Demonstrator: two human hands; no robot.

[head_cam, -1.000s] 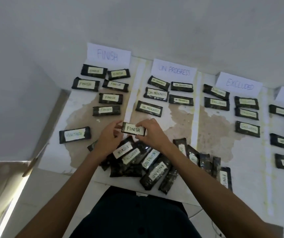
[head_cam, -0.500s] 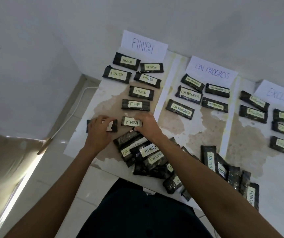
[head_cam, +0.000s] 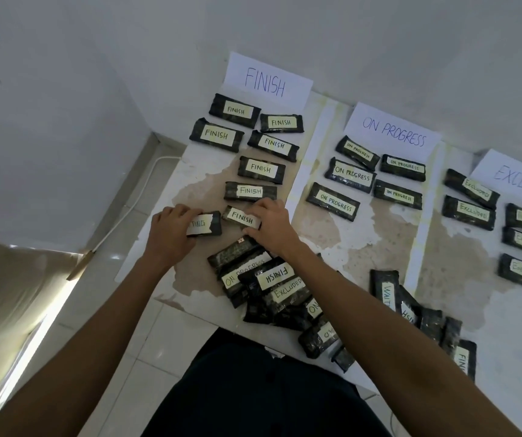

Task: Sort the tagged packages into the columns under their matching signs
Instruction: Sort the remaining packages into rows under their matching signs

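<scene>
Dark packages with pale tags lie on a white table. My right hand [head_cam: 270, 227] grips a package tagged FINISH [head_cam: 241, 217] at the bottom of the column under the FINISH sign [head_cam: 266, 79]. Just left of it, my left hand [head_cam: 169, 236] holds a package tagged WAITING [head_cam: 206, 224]; the fingers hide the tag's start. Several FINISH packages [head_cam: 261, 168] lie above in that column. An unsorted heap [head_cam: 262, 283] sits by the table's near edge under my right forearm.
The ON PROGRESS sign [head_cam: 393, 134] and the EXCLUDED sign [head_cam: 519, 178] head columns of matching packages to the right. More loose packages [head_cam: 423, 313] lie at the near right edge. A white cable [head_cam: 133, 197] runs down beside the table's left edge.
The FINISH package went from mid-air down to the foot of the FINISH column. My left hand moved left onto the WAITING package. The view swung left.
</scene>
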